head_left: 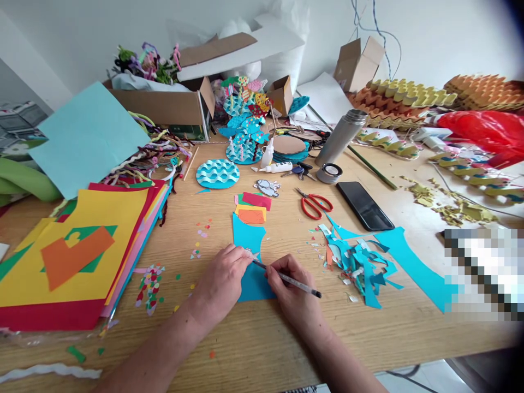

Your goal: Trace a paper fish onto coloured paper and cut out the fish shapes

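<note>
A sheet of blue paper (256,286) with a curved cut edge lies flat on the table in front of me. My left hand (225,278) rests on its left side, fingers pressed together over a small pale paper cutout (250,254), mostly hidden under the fingertips. Held in my right hand (297,295) is a pen (298,284), its tip at the cutout's edge on the blue paper. Just beyond are stacked small coloured paper pieces (251,210) and a grey-and-white paper cutout (267,188). Red-handled scissors (314,204) lie open to the right.
Blue paper scraps (364,267) and a phone (364,204) lie to the right. Coloured paper sheets (82,207) are piled at left. Behind stand a steel flask (341,136), a glue bottle (268,153), a wavy blue disc (218,173) and a cardboard box (159,112).
</note>
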The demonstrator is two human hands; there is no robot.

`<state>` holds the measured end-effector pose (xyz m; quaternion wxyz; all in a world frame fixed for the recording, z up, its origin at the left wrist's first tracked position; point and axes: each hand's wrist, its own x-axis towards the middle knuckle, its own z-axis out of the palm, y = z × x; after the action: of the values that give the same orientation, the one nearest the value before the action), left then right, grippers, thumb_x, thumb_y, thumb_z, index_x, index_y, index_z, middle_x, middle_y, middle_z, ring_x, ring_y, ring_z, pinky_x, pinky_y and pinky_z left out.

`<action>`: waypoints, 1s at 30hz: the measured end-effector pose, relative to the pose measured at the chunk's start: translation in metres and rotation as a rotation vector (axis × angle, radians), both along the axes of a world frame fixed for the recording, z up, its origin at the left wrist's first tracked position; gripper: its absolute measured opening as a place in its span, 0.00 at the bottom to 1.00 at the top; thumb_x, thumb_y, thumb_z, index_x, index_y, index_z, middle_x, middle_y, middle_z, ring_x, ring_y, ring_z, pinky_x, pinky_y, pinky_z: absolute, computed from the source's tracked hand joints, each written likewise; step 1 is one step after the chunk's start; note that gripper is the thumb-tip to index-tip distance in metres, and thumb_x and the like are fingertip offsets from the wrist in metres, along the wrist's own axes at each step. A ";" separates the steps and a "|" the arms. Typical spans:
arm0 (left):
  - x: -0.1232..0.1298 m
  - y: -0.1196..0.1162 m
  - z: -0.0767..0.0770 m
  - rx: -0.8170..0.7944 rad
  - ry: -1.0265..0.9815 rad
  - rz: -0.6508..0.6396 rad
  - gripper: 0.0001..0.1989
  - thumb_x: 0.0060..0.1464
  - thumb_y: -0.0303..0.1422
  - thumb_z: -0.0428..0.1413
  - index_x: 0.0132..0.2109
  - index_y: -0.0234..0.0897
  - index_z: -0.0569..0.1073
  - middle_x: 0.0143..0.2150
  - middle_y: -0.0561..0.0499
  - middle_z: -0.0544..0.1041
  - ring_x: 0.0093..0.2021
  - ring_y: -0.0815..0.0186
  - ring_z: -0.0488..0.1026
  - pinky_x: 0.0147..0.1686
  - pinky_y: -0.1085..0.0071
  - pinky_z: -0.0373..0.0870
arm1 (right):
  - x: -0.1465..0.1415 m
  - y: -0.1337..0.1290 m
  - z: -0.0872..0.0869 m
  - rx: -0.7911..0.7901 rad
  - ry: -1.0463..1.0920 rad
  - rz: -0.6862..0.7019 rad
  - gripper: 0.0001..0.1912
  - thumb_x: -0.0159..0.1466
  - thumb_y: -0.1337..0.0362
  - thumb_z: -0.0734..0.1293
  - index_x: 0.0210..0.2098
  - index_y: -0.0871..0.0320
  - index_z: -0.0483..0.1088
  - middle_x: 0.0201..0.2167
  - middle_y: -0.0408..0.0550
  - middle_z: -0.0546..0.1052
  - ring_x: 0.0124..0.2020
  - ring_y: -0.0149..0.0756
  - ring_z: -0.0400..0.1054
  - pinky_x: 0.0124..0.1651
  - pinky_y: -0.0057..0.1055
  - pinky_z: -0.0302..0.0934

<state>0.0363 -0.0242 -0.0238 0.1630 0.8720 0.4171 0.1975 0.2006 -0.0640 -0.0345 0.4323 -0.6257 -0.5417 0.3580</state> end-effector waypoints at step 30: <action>0.004 -0.003 -0.003 0.199 0.052 -0.002 0.12 0.58 0.20 0.47 0.44 0.31 0.72 0.39 0.47 0.76 0.39 0.61 0.72 0.40 0.62 0.75 | 0.000 -0.011 -0.001 0.225 -0.242 0.113 0.07 0.63 0.70 0.61 0.30 0.55 0.60 0.21 0.36 0.65 0.20 0.25 0.60 0.25 0.22 0.55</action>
<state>0.0408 -0.0276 -0.0268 0.0649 0.8890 0.3988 0.2153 0.2010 -0.0752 -0.0354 0.4104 -0.5804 -0.6609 0.2409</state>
